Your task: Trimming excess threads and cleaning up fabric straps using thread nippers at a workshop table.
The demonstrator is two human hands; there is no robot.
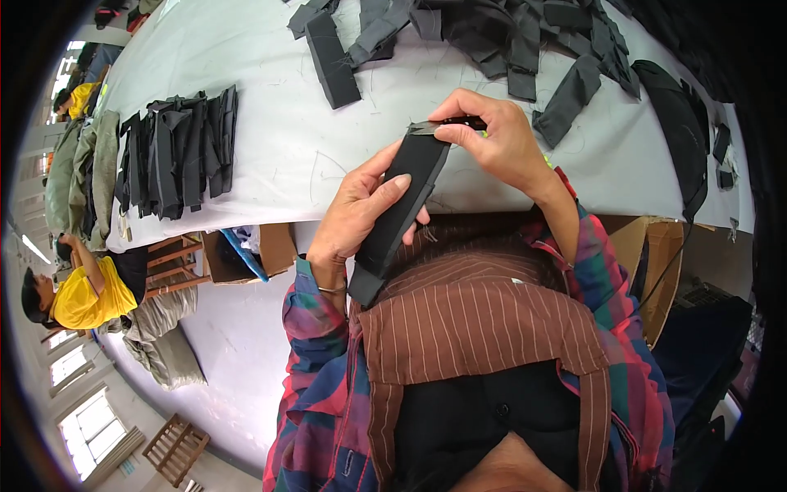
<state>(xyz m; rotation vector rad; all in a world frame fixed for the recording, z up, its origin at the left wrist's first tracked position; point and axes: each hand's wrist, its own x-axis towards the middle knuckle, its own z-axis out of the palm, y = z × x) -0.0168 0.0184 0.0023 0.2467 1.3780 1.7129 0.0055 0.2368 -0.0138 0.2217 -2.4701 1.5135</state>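
Note:
My left hand (365, 201) grips a long, dark, folded fabric strip (399, 201), thumb on top and fingers underneath. The strip slants from the table's near edge down to my apron. At its upper end my right hand (496, 139) is closed around thread snips (461, 122); their dark handle runs under my fingers and the metal blades lie against the strip's end. Whether the blades are apart or together I cannot make out. On the left of the table rests a row of similar fabric strips (176, 156), laid side by side.
A heap of loose dark strips (492, 37) covers the far part of the white table (279, 156). Near it lies a single strip (570, 98). A black bag-like item (672, 123) with a cord sits at right. Cardboard boxes (277, 250) stand below the edge. A person in yellow (98, 291) is at left.

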